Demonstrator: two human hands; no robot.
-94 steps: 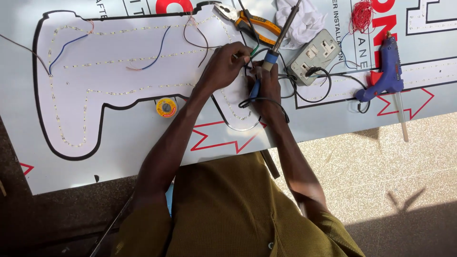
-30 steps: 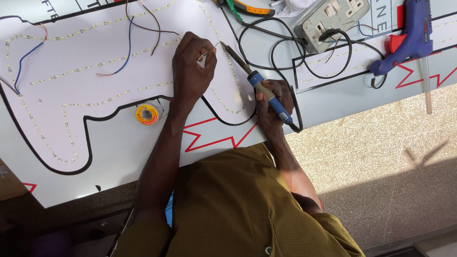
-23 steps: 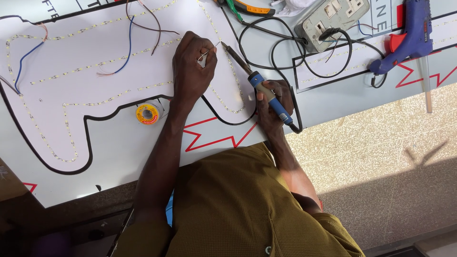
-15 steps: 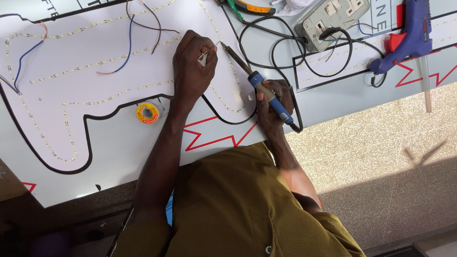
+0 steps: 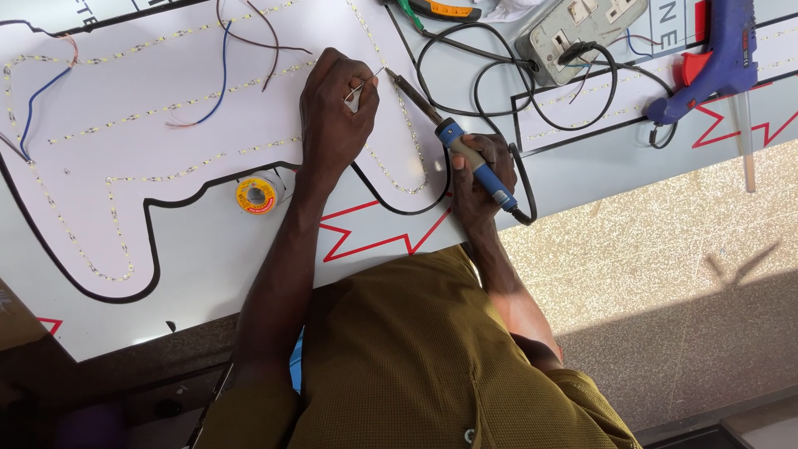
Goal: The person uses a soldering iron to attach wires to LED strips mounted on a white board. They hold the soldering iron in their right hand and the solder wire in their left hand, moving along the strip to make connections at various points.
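My right hand (image 5: pixel 478 179) grips a blue-handled soldering iron (image 5: pixel 465 154) whose metal tip points up-left to a spot on the LED strip (image 5: pixel 397 125) laid on the white sign panel (image 5: pixel 166 241). My left hand (image 5: pixel 332 116) rests on the panel and pinches a thin strand of solder wire (image 5: pixel 364 85) whose end meets the iron's tip. A small yellow solder spool (image 5: pixel 255 196) lies on the panel just left of my left forearm.
Black cable loops (image 5: pixel 490 75) run to a grey power strip (image 5: pixel 582 25) at the top. A blue glue gun (image 5: pixel 719 58) lies at the top right, pliers (image 5: pixel 440 8) at the top edge. Loose blue and brown wires (image 5: pixel 224 66) lie upper left. Stone floor (image 5: pixel 665 274) is to the right.
Since three seconds ago the view has shifted and my hands have separated: the left holds solder wire, the right aims the iron. Over the last second both hands stay almost still.
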